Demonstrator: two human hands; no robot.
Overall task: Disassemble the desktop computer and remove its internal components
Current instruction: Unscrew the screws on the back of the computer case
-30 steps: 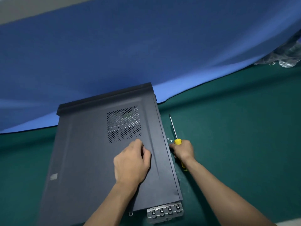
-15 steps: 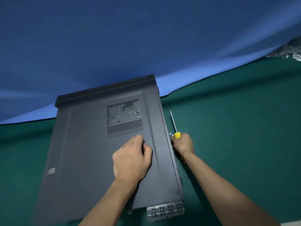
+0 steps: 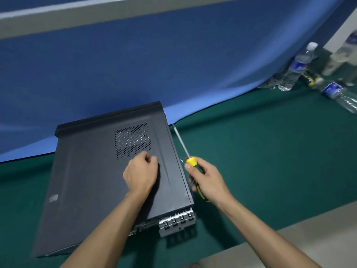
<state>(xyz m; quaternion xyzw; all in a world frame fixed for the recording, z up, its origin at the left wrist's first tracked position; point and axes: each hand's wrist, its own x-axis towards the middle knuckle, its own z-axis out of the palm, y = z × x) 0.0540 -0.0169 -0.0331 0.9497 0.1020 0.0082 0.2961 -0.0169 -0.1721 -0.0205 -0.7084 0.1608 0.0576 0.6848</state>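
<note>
The case [image 3: 108, 171] lies flat on green felt [image 3: 270, 161], its matte black panel smooth but for a perforated vent. My left hand [image 3: 141, 174] rests on it just below the vent, fingers curled — whether round anything, I cannot tell. Beside the case, my right hand [image 3: 206, 177] grips the yellow-handled screwdriver [image 3: 186, 151], its handle mostly hidden.

Plastic water bottles [image 3: 295, 68] lie and stand on the green cloth [image 3: 270, 161] beside a blue backdrop [image 3: 135, 74].
</note>
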